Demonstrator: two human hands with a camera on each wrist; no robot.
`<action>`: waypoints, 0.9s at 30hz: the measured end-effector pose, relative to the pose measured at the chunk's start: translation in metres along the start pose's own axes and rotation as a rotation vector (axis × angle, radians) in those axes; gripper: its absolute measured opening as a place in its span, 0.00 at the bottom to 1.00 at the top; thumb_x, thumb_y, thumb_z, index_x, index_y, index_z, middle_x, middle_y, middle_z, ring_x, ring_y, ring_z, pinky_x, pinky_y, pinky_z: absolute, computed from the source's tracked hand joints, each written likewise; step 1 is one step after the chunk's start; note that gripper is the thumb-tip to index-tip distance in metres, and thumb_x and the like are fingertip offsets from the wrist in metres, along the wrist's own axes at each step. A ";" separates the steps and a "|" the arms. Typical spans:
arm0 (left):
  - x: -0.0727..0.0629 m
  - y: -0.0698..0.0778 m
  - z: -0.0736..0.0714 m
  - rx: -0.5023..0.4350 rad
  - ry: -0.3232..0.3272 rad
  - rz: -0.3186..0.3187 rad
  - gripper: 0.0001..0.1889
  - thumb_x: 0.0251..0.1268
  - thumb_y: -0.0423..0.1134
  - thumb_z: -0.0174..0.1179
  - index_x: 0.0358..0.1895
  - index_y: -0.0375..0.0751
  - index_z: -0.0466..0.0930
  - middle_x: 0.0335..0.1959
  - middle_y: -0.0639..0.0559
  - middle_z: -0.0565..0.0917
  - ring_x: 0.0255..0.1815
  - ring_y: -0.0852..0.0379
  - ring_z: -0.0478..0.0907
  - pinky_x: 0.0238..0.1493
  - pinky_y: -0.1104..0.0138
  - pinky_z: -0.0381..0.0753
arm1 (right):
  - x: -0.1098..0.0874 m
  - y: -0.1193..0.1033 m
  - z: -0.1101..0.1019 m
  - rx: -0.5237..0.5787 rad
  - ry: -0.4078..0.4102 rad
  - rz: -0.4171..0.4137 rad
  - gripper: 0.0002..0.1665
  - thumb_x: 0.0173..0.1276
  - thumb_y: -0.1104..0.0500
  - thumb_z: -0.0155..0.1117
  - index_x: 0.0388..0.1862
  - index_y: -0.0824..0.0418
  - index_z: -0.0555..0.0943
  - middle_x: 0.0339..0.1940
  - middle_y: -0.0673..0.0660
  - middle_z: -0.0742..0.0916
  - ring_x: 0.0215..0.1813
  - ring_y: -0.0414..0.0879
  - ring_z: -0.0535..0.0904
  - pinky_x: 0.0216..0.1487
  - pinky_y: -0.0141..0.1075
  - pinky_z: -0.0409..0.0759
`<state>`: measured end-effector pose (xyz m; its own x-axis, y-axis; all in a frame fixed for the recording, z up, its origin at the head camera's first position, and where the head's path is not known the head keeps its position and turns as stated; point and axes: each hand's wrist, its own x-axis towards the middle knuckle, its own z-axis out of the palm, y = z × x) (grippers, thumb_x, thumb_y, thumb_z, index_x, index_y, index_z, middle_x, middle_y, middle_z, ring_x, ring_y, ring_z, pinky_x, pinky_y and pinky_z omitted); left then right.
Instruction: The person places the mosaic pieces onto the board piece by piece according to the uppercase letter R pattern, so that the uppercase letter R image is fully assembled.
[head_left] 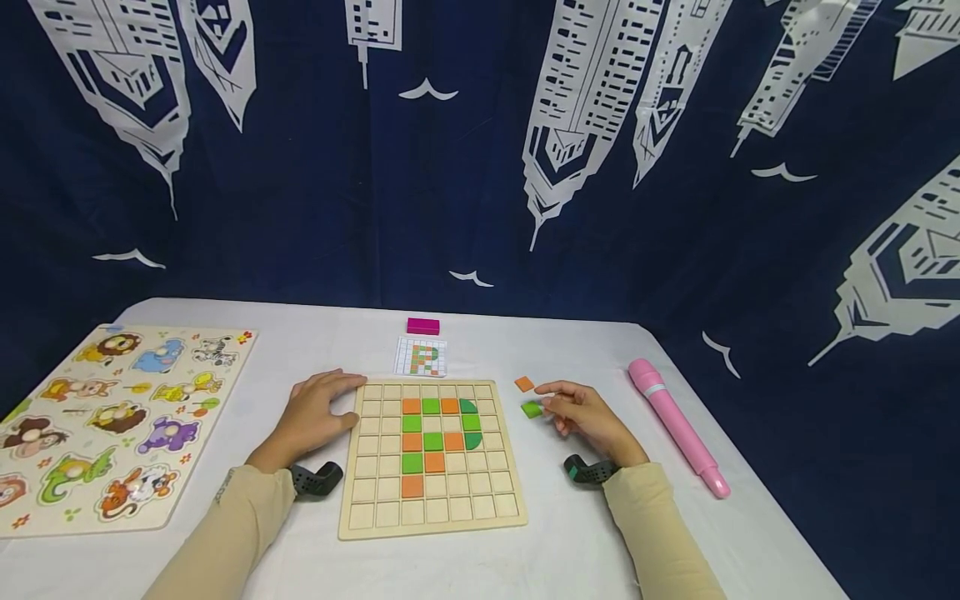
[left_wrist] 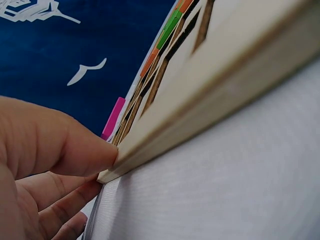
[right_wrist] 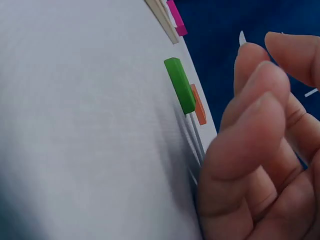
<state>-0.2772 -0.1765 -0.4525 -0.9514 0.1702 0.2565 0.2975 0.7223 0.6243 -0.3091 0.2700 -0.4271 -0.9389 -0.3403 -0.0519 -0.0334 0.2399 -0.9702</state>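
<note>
A light wooden grid board (head_left: pixel 433 528) lies on the table with orange and green tiles set in its cells, some dark green ones rounded. At its upper left corner, my left hand (head_left: pixel 318 417) touches the edge with thumb and fingertips; the left wrist view shows the thumb (left_wrist: pixel 85 150) against the board's side. A loose green square tile (head_left: pixel 532 409) and an orange square tile (head_left: pixel 523 383) lie right of the board. Beside them is my right hand (head_left: pixel 588 417), its fingers loosely bent. In the right wrist view nothing shows between thumb and fingers, apart from the green tile (right_wrist: pixel 180 86).
Behind the board lies a pattern card (head_left: pixel 403 357) printed with a coloured grid, and a magenta block (head_left: pixel 423 327) behind that. An animal picture puzzle (head_left: pixel 135 400) covers the table's left side. On the right lies a pink stick (head_left: pixel 682 429). A dark blue patterned cloth (head_left: pixel 450 183) hangs behind.
</note>
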 end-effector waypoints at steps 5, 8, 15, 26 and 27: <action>0.000 0.000 0.000 -0.001 0.001 0.009 0.30 0.60 0.35 0.66 0.69 0.33 0.82 0.70 0.35 0.82 0.80 0.30 0.66 0.78 0.35 0.55 | 0.001 0.006 0.001 -0.016 0.035 -0.002 0.26 0.76 0.69 0.61 0.68 0.83 0.73 0.30 0.50 0.83 0.25 0.35 0.74 0.25 0.25 0.76; 0.000 -0.001 0.000 -0.002 0.009 0.020 0.30 0.59 0.35 0.67 0.68 0.33 0.83 0.69 0.35 0.83 0.79 0.30 0.67 0.77 0.35 0.57 | 0.002 0.006 0.003 -0.077 0.056 0.005 0.25 0.73 0.71 0.63 0.66 0.82 0.76 0.26 0.50 0.80 0.23 0.35 0.73 0.25 0.25 0.76; -0.001 -0.001 0.000 -0.004 0.009 0.024 0.30 0.59 0.35 0.68 0.68 0.33 0.83 0.69 0.35 0.83 0.79 0.30 0.68 0.77 0.35 0.57 | 0.003 0.004 0.010 -0.189 0.072 0.023 0.26 0.71 0.73 0.64 0.67 0.79 0.78 0.24 0.49 0.77 0.20 0.34 0.71 0.23 0.24 0.73; -0.001 0.000 0.000 -0.008 0.012 0.023 0.30 0.59 0.35 0.67 0.68 0.33 0.83 0.69 0.34 0.82 0.79 0.29 0.67 0.77 0.35 0.57 | 0.000 0.000 0.015 -0.249 0.085 0.020 0.20 0.70 0.72 0.68 0.59 0.78 0.82 0.24 0.49 0.77 0.20 0.36 0.70 0.21 0.25 0.72; -0.001 0.000 0.000 -0.010 0.012 0.021 0.30 0.59 0.35 0.67 0.68 0.33 0.83 0.69 0.34 0.82 0.79 0.29 0.67 0.77 0.35 0.56 | 0.000 0.000 0.015 -0.252 0.088 0.021 0.19 0.69 0.71 0.69 0.58 0.78 0.82 0.24 0.49 0.78 0.20 0.37 0.71 0.22 0.26 0.73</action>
<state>-0.2763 -0.1771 -0.4529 -0.9440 0.1768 0.2785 0.3180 0.7123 0.6257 -0.3040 0.2558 -0.4305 -0.9661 -0.2551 -0.0397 -0.0876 0.4686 -0.8791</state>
